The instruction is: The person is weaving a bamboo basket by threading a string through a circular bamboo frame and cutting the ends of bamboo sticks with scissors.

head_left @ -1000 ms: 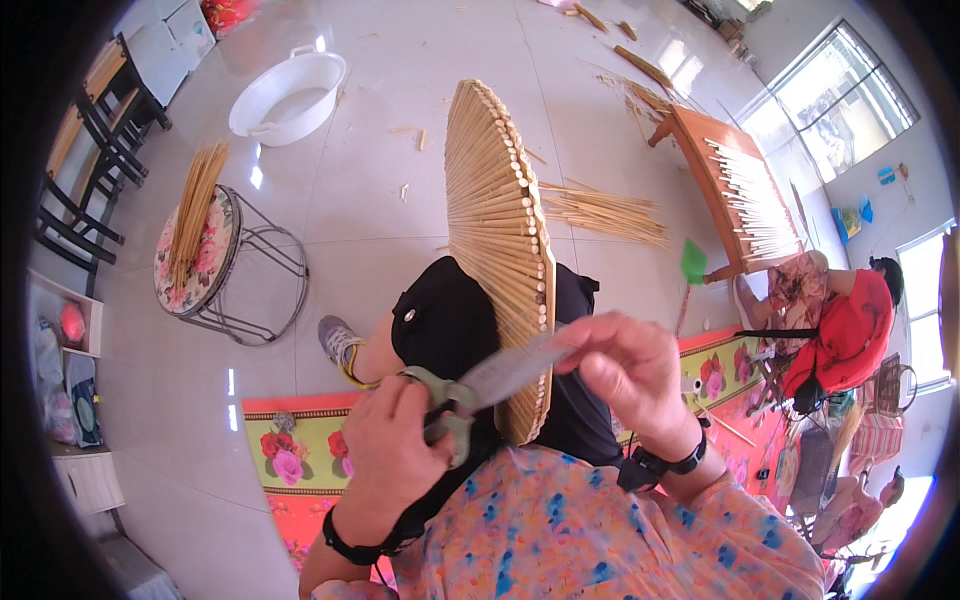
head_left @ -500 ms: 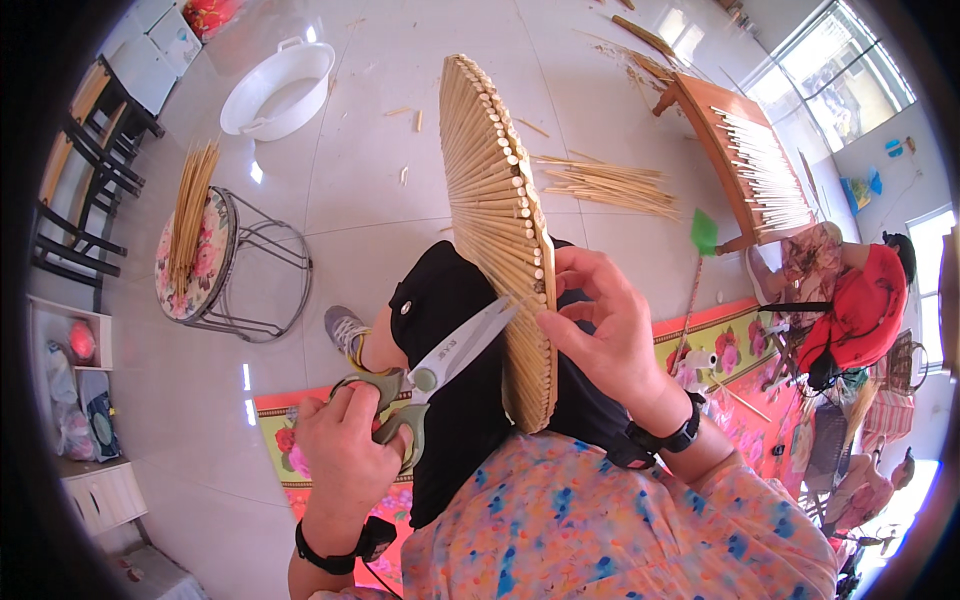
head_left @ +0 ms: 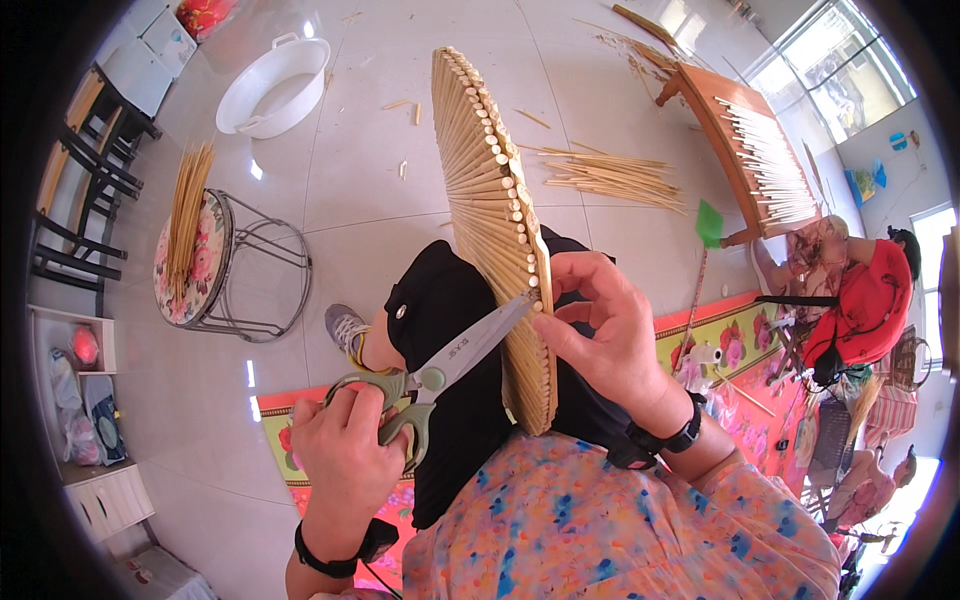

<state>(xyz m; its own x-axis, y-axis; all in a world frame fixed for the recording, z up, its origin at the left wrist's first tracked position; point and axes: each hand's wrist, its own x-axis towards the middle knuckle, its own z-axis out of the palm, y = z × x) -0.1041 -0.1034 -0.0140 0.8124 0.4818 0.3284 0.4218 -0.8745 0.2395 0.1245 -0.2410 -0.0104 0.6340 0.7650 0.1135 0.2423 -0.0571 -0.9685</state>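
A round, pleated straw disc point(head_left: 480, 190) stands on edge over my lap, its rim lined with pale cut stalk ends. My left hand point(head_left: 350, 445) is closed round the green handles of a pair of scissors point(head_left: 465, 355). Their blades slant up to the right across the disc's face, and the tips reach the rim close to my right thumb. On the rim's right side, my right hand point(head_left: 605, 325) grips the disc, thumb at the edge and fingers curled. Part of those fingers is hidden behind the rim.
A flowered stool point(head_left: 195, 270) with a straw bundle point(head_left: 188, 215) stands left, a white tub point(head_left: 275, 90) beyond it. Loose stalks point(head_left: 615, 180) lie on the floor. At right are a wooden bench point(head_left: 720, 150) with pale sticks and a seated person in red point(head_left: 865, 300).
The scissor tips have moved slightly right, up to the disc's rim, and the blades look closer together. My right hand stays at nearly the same place on the rim.
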